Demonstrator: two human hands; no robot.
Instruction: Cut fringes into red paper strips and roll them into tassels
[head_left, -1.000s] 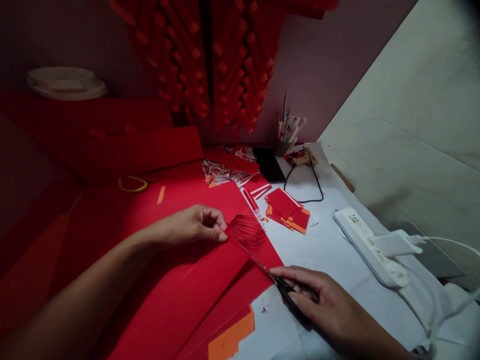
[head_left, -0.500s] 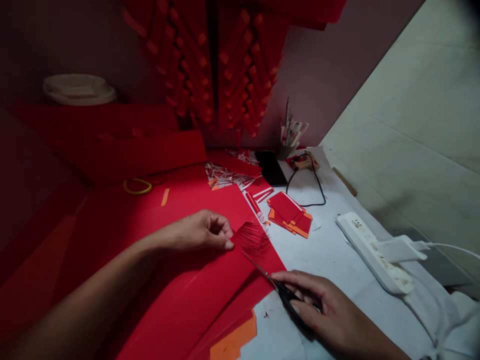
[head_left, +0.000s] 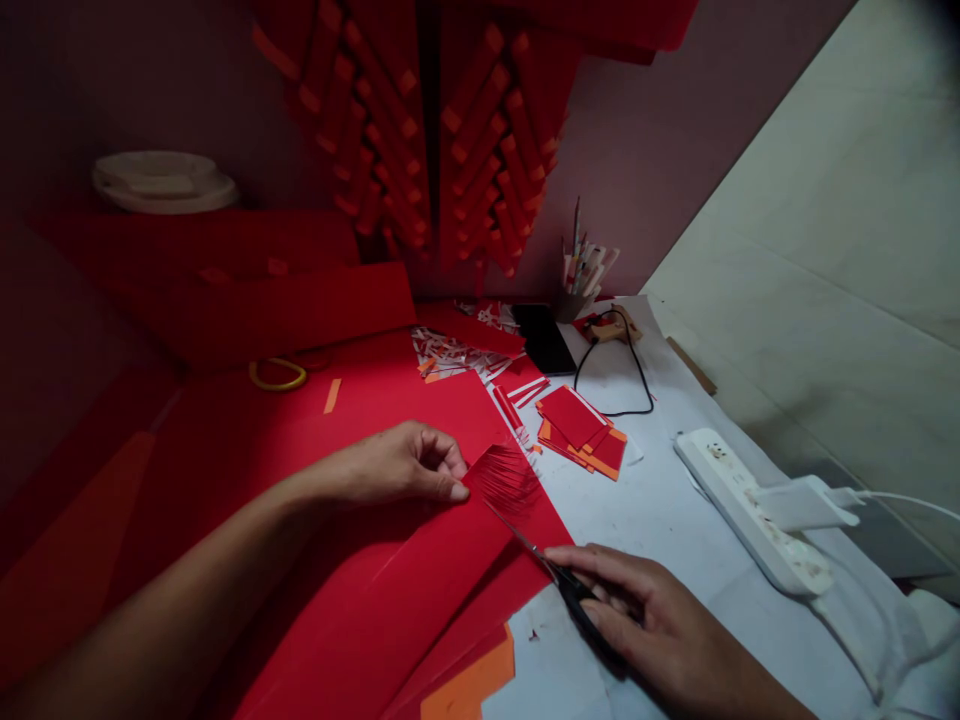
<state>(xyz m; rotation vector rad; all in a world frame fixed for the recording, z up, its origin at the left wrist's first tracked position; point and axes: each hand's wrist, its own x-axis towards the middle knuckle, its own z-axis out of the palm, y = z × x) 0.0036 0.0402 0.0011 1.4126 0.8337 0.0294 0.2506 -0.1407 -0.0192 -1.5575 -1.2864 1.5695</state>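
My left hand is closed, pinching the upper edge of a long sheet of red paper between thumb and fingers. At its far end the sheet is cut into a fine fringe of thin strips. Black-handled scissors are in my right hand, fingers wrapped round the handles. The blades lie at the sheet's right edge, just below the fringe, pointing up and left. More red paper lies under the sheet, with orange paper showing at the front.
Stacked red and orange cards lie right of the fringe, near paper scraps. Behind are a dark phone-like slab, a pen cup and a black cable. A power strip lies right; yellow-handled scissors lie left.
The view has shifted very slightly. Both hands hold nearly the same positions, with the scissors still at the sheet's edge.
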